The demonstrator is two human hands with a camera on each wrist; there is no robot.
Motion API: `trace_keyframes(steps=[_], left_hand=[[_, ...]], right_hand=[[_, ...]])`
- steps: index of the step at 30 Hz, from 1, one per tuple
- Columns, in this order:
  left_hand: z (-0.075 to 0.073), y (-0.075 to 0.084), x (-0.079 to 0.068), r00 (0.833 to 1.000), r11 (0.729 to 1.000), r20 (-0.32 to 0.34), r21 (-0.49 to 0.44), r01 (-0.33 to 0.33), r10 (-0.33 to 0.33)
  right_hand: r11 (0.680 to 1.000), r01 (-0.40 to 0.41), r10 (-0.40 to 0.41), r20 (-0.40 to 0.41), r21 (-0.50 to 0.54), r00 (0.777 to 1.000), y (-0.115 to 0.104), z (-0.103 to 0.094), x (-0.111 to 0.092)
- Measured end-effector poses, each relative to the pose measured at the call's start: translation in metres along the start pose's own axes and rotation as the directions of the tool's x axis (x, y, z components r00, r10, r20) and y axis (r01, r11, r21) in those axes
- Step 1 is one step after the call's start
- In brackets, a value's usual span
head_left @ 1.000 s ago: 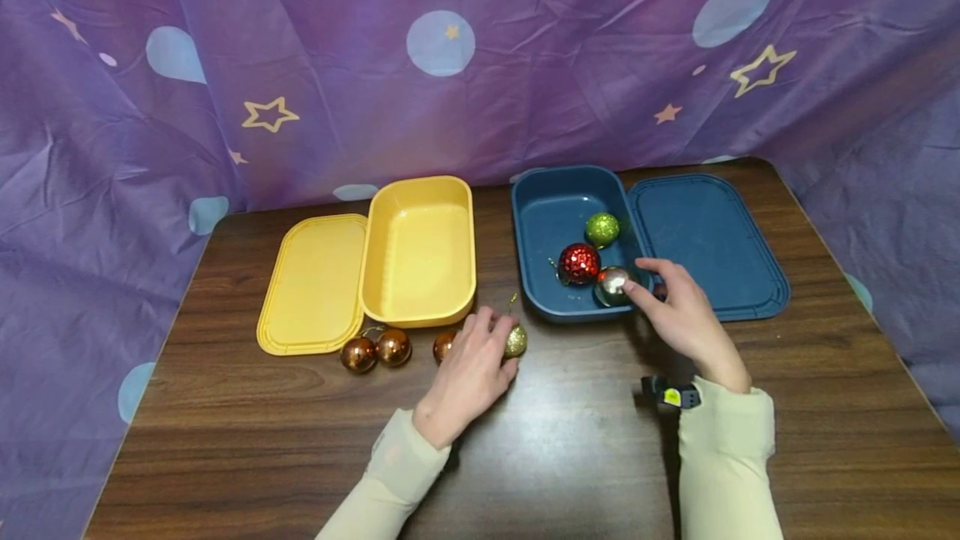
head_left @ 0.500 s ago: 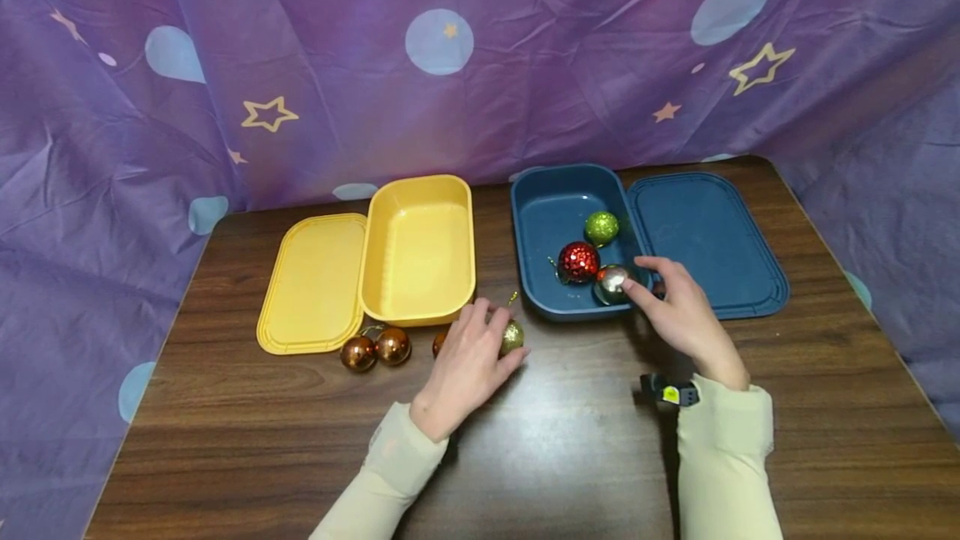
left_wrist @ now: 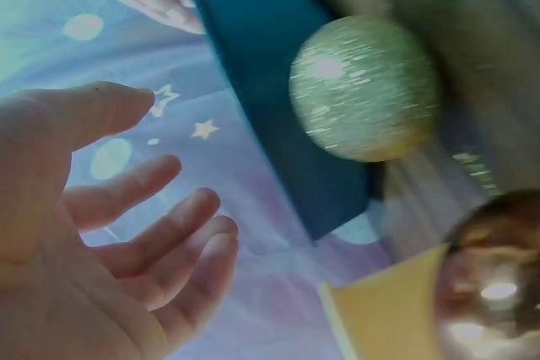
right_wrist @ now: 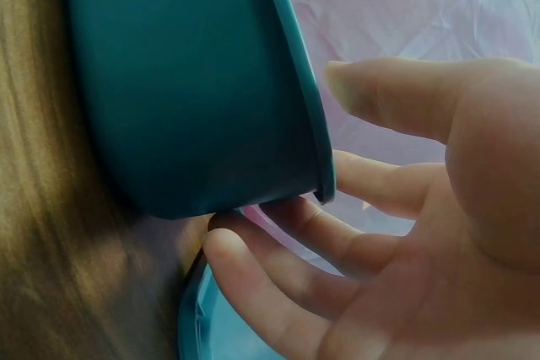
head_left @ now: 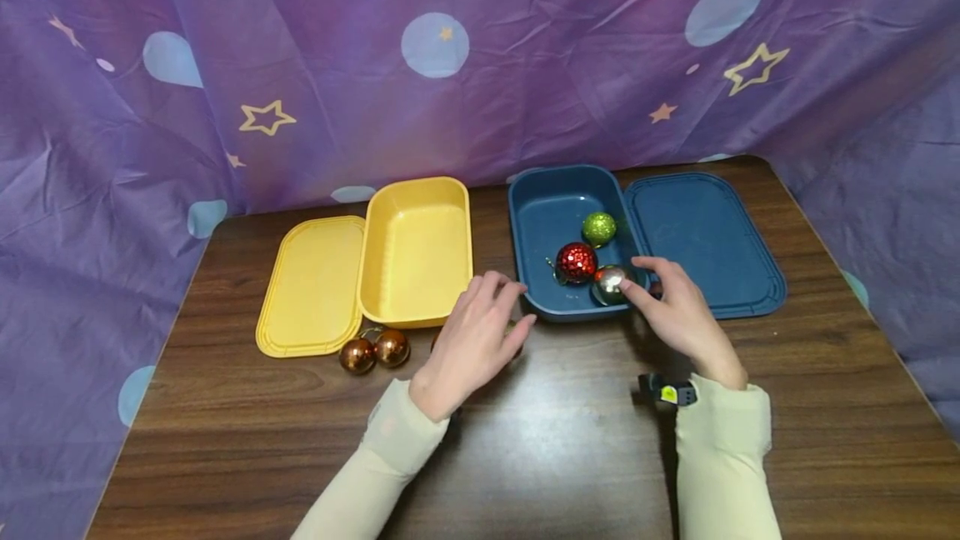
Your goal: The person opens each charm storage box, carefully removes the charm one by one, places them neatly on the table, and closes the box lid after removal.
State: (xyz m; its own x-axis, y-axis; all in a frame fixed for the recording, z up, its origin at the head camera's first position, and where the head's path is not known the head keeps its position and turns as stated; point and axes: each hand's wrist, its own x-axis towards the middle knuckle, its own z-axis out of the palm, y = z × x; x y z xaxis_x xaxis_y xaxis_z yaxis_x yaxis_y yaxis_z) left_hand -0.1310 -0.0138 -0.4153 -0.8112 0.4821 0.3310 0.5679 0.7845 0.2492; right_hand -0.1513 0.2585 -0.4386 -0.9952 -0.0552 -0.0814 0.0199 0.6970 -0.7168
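Observation:
My left hand (head_left: 468, 344) hovers over the table in front of the gap between the two boxes, its fingers loosely bent and holding nothing. Below it, mostly hidden in the head view, are a gold glitter Christmas bauble (left_wrist: 367, 88) and a shiny copper bauble (left_wrist: 498, 284). My right hand (head_left: 678, 315) is at the near right corner of the blue box (head_left: 540, 232), fingers along the outer wall and thumb over the rim. Inside that box lie a red bauble (head_left: 576, 262), a green glitter bauble (head_left: 599, 229) and a silver bauble (head_left: 609, 284).
A yellow box (head_left: 416, 265) stands uncovered on the left, with its yellow lid (head_left: 311, 286) beside it. Two copper baubles (head_left: 392, 347) lie in front of them. The blue lid (head_left: 705, 244) lies right of the blue box. A purple cloth (head_left: 337, 40) hangs behind the table.
My left hand has lifted off the gold glitter bauble and moved slightly forward, its fingers spreading a little. The right hand stays at the blue box.

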Motion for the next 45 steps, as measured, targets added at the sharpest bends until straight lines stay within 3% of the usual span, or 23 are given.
trace_keyframes(steps=[12,24,31,38,45], left_hand=[[-0.010,0.014,0.026,0.998,0.998,-0.023,0.014,-0.066,0.067],[0.009,0.017,0.054,0.997,0.998,0.030,0.009,-0.066,0.066],[0.022,0.021,0.075,0.993,0.998,0.113,0.041,-0.038,0.034],[0.035,0.024,0.087,0.983,0.998,0.185,0.052,-0.018,0.008],[0.044,0.026,0.095,0.944,0.998,0.329,0.062,0.003,-0.024]], right_hand=[[1.000,0.008,-0.008,0.009,0.006,1.000,-0.002,0.000,0.001],[0.998,0.027,-0.025,-0.036,0.050,0.999,0.002,0.001,-0.001],[0.997,0.000,0.001,-0.009,0.073,1.000,0.004,-0.001,-0.001],[0.999,-0.004,0.004,0.004,0.044,1.000,0.003,-0.002,-0.001],[0.998,-0.026,0.025,0.024,0.048,0.999,0.003,-0.003,0.000]])
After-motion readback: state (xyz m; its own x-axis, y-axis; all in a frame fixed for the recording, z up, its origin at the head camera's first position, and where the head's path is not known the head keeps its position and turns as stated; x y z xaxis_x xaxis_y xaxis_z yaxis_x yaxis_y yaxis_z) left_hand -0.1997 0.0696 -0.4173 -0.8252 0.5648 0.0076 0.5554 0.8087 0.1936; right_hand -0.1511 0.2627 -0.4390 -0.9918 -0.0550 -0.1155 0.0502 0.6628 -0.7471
